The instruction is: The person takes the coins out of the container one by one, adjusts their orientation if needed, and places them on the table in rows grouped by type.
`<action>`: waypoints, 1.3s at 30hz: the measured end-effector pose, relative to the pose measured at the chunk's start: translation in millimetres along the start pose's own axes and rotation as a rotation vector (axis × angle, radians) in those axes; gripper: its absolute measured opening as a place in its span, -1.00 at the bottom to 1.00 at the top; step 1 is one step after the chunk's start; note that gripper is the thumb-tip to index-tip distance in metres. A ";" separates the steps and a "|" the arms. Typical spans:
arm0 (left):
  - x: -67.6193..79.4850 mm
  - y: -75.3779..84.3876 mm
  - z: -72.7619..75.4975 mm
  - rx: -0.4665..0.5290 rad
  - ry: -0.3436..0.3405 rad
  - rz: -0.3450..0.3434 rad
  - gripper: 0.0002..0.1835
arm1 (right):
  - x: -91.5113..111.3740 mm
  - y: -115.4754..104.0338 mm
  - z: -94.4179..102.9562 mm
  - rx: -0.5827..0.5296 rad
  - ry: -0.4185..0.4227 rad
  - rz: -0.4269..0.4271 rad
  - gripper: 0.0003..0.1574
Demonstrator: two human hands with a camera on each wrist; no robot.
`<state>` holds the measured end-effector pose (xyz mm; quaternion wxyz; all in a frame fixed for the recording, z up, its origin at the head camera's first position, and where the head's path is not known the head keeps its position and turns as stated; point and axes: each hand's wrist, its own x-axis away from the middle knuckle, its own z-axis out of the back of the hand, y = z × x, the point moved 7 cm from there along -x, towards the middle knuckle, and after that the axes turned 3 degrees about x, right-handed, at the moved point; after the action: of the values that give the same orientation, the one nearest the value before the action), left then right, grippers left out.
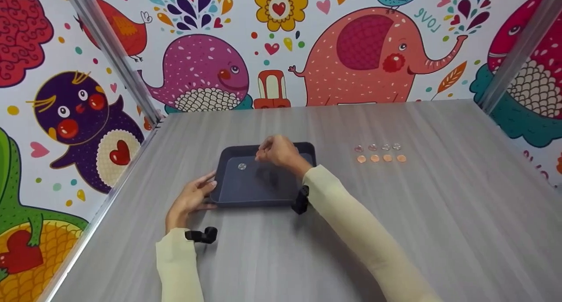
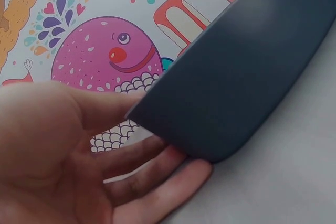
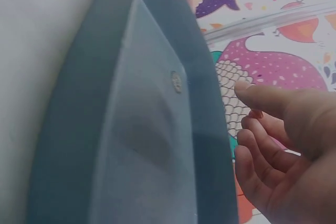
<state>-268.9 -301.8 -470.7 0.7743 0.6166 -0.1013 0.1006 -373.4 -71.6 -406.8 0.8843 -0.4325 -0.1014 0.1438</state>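
A dark grey rectangular tray (image 1: 259, 203) lies on the table. My left hand (image 1: 191, 199) holds it at its left end, with a thumb at the rim and fingers against the outer wall in the left wrist view. One silver coin (image 1: 242, 166) lies inside, toward the tray's back left. Above the tray is my right hand (image 1: 279, 152), its thumb and fingers brought together. In the right wrist view a small copper coin (image 3: 256, 114) shows between them, mostly hidden by the fingers.
To the right of the tray, several silver coins (image 1: 372, 147) form a row on the grey table (image 1: 439, 231). Just in front of them runs a row of several copper coins (image 1: 374, 159). A wall with cartoon animals (image 1: 360, 60) stands behind the table.
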 end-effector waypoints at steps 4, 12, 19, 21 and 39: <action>0.6 -0.6 2.4 0.009 0.002 0.004 -0.41 | 4.9 -2.9 14.6 -0.058 0.004 0.015 -0.81; -0.2 -1.0 4.1 -0.002 0.003 0.003 -0.41 | 17.5 -6.2 50.5 -0.081 0.096 0.094 -0.69; 0.5 -0.7 1.9 0.012 -0.009 0.000 -0.40 | 33.1 0.3 77.8 -0.055 0.171 0.142 -0.64; 0.4 -1.2 1.0 0.020 -0.011 0.001 -0.40 | 37.3 4.3 85.6 -0.041 0.197 0.147 -0.63; -2.3 -1.9 0.3 -0.002 -0.006 0.014 -0.40 | 80.6 76.8 169.4 0.004 0.330 0.040 -0.51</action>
<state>-270.6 -302.5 -473.1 0.7737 0.6155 -0.1080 0.1040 -362.0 125.5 -360.8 0.8868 -0.4503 0.0540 0.0887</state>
